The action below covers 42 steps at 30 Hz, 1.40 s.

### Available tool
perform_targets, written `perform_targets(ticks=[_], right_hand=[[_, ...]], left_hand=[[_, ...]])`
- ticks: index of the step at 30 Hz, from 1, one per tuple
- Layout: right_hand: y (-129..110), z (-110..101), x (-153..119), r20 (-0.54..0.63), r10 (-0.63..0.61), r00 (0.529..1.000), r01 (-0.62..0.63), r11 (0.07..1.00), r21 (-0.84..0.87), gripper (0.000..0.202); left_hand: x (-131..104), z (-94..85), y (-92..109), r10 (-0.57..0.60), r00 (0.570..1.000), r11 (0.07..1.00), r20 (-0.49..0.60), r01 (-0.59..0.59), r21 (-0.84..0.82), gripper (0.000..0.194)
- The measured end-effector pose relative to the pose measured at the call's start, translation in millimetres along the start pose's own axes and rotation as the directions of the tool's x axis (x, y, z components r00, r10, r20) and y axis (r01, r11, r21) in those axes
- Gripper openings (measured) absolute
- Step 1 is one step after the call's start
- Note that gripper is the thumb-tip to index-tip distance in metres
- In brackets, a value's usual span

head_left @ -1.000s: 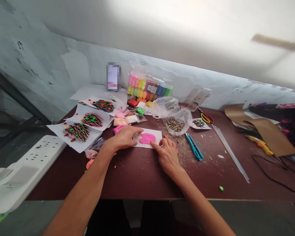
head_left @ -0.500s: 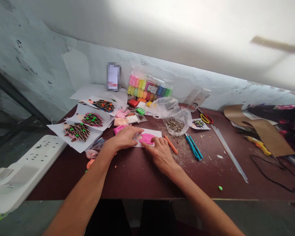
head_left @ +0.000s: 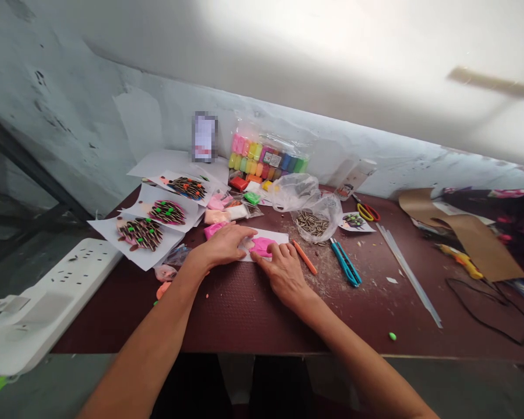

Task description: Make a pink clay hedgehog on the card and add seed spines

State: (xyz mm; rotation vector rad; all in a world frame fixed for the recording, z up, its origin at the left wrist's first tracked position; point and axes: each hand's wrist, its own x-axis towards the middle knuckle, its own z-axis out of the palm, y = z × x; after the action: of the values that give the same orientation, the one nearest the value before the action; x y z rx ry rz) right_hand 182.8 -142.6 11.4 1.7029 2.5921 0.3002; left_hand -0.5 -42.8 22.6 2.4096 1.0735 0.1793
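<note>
A flattened piece of bright pink modelling clay (head_left: 262,247) lies on a small white paper card (head_left: 282,238) in front of me, with a paler lump at its left end. My left hand (head_left: 224,243) rests at the card's left side, fingers stretched out and fingertips at the pale end. From the right, my right hand (head_left: 284,269) presses its fingertips on the pink clay; the fingers are bent a little and not closed round anything. Just right of that hand lies an orange pen-shaped tool (head_left: 304,258).
Hedgehog-like pieces (head_left: 140,233) on paper sheets stand left, beside a white power strip (head_left: 72,273). Behind are a bag of coloured clay (head_left: 268,158) and a bag of seed-like bits (head_left: 313,224). A blue cutter (head_left: 346,263), scissors (head_left: 367,212) and glue sticks (head_left: 413,276) lie right.
The whole view has shifted slightly. Both hands stay at the card in nearly the same pose, the right fingertips still on the pink clay.
</note>
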Motion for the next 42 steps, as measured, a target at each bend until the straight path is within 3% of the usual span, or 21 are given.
perform_targets(ticks=[10, 16, 28, 36, 42], right_hand=[[6.8, 2.2, -4.9, -0.014, 0.1, 0.995, -0.096, 0.976, 0.195, 0.049], [3.0, 6.3, -6.5, -0.035, 0.047, 0.998, -0.037, 0.969, 0.243, 0.046], [-2.0, 6.8, -6.8, -0.004, 0.136, 0.991, -0.126, 0.933, 0.337, 0.045], [0.9, 6.6, -8.4, -0.051, 0.154, 0.987, -0.131, 0.941, 0.312, 0.047], [0.4, 7.7, -5.0, -0.052, 0.113, 0.992, -0.104, 0.982, 0.156, 0.055]], left_hand=[[0.3, 0.5, -0.8, -0.002, 1.0, 1.0, 0.0, 0.002, 0.006, 0.062], [-0.4, -0.6, 0.3, 0.004, 1.0, 1.0, 0.0, -0.004, 0.01, 0.062], [-0.4, -0.9, 1.0, -0.009, 1.0, 1.0, 0.004, 0.009, 0.007, 0.062], [-0.3, -0.1, 0.0, 0.004, 1.0, 1.0, -0.005, -0.004, 0.006, 0.062], [0.2, 0.5, -0.5, 0.009, 1.0, 1.0, -0.006, -0.009, 0.009, 0.062]])
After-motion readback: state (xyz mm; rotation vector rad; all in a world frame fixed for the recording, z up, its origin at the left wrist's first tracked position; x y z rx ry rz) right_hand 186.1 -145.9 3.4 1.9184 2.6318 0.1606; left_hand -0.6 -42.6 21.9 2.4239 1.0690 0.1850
